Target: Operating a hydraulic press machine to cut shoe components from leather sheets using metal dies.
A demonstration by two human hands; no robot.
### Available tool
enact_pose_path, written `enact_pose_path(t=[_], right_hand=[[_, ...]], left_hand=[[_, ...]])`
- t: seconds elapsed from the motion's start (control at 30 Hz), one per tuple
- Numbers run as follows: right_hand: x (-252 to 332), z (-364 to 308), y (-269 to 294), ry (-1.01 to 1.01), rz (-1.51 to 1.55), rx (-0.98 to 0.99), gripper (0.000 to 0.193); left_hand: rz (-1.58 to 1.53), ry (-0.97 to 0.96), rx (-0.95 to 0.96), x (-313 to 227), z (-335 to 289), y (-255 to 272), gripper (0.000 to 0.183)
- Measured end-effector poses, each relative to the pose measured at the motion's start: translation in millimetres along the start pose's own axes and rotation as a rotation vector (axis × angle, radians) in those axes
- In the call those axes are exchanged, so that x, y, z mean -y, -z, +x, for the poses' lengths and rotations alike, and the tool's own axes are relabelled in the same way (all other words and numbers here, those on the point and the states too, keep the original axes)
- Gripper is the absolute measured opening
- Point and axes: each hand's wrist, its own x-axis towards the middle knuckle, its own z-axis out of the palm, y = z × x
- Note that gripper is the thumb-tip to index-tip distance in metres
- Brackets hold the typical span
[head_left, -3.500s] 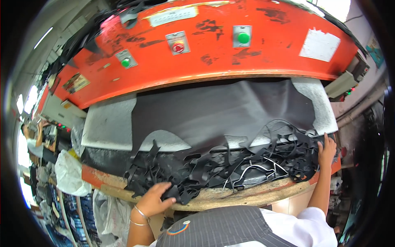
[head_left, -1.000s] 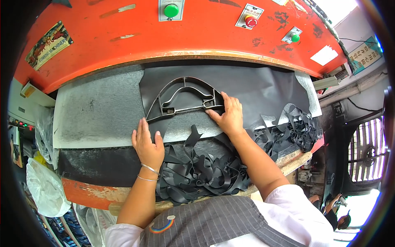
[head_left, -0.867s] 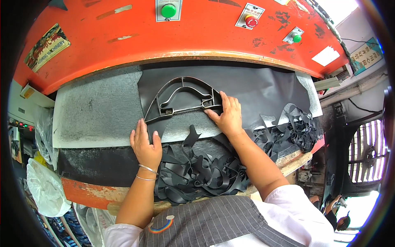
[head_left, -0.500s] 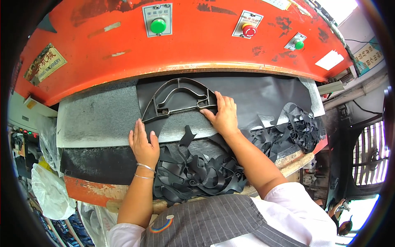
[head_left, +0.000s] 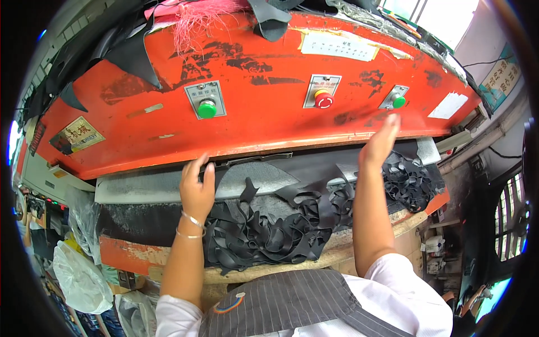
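Note:
My left hand (head_left: 196, 188) is raised with fingers up near the lower lip of the orange press head (head_left: 252, 112), below its green button (head_left: 207, 108). It holds nothing. My right hand (head_left: 380, 140) is lifted, open and flat, just under the right green button (head_left: 398, 101) and to the right of the red button (head_left: 323, 99). Under the press head lies a black sheet (head_left: 314, 168) on a grey pad (head_left: 151, 185). A heap of black cut-out scrap strips (head_left: 264, 236) lies in front of my hands. The metal cutting frame is hidden.
More black scrap (head_left: 407, 182) is piled at the right end of the bench. The bench has a worn wooden front edge (head_left: 314, 261). White plastic bags (head_left: 78, 275) hang low at the left. Dark offcuts and pink threads (head_left: 196, 19) lie on top of the press.
Both hands have left the metal cutting frame on the black sheet and risen toward the press head's buttons. The view has tilted up, and the frame is out of sight.

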Motion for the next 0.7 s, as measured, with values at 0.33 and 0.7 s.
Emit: enact_pose_path(t=[0.33, 0.7], right_hand=[[44.1, 73.6, 4.4, 0.204, -0.338, 0.076, 0.075], [104.8, -123.2, 167.7, 0.127, -0.870, 1.630, 0.061]], left_hand=[[0.173, -0.391, -0.058, -108.7, 97.3, 37.3, 0.024], [0.191, 0.115, 0.422, -84.1, -147.7, 106.2, 0.020]])
